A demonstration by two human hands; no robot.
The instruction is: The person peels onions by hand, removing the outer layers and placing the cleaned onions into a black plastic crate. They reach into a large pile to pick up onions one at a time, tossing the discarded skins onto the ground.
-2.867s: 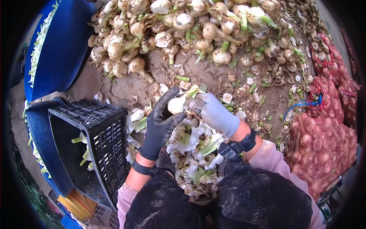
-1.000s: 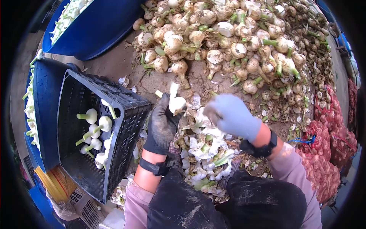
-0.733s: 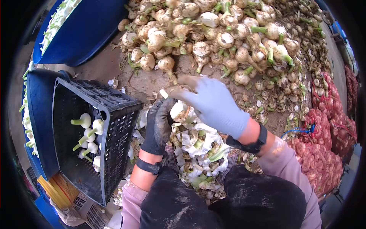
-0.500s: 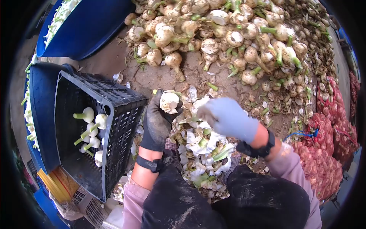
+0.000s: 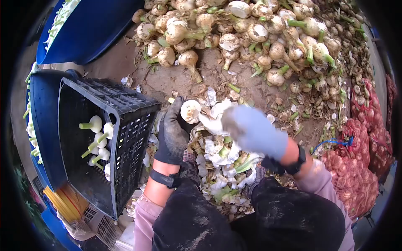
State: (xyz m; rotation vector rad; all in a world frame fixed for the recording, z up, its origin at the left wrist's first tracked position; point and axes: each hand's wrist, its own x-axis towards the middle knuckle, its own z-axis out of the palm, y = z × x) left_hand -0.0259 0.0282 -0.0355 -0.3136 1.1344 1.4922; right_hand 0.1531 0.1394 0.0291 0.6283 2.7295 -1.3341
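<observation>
My left hand (image 5: 173, 131), in a dark worn glove, is closed round a garlic bulb (image 5: 191, 111). The bulb's pale root side faces right, and a short bit of green stem shows at the glove's far edge. To the right, my right hand (image 5: 251, 129) in a light blue glove has its fingers curled and smeared by motion. A strip of white garlic skin (image 5: 212, 124) stretches from beside the bulb to those fingers. Below both hands, loose peeled skins (image 5: 222, 167) lie heaped between my feet.
A black crate (image 5: 136, 138) lies tipped at the left, holding several clean white garlic bulbs (image 5: 96, 124). Blue tubs (image 5: 46, 104) stand beyond it. A large pile of unpeeled garlic (image 5: 247, 33) spreads ahead. Red mesh sacks (image 5: 349, 180) sit at the right.
The bulb in my left hand has lost its loose outer layers and looks smoother and whiter. My right hand has shifted slightly right, with skin trailing from its fingers.
</observation>
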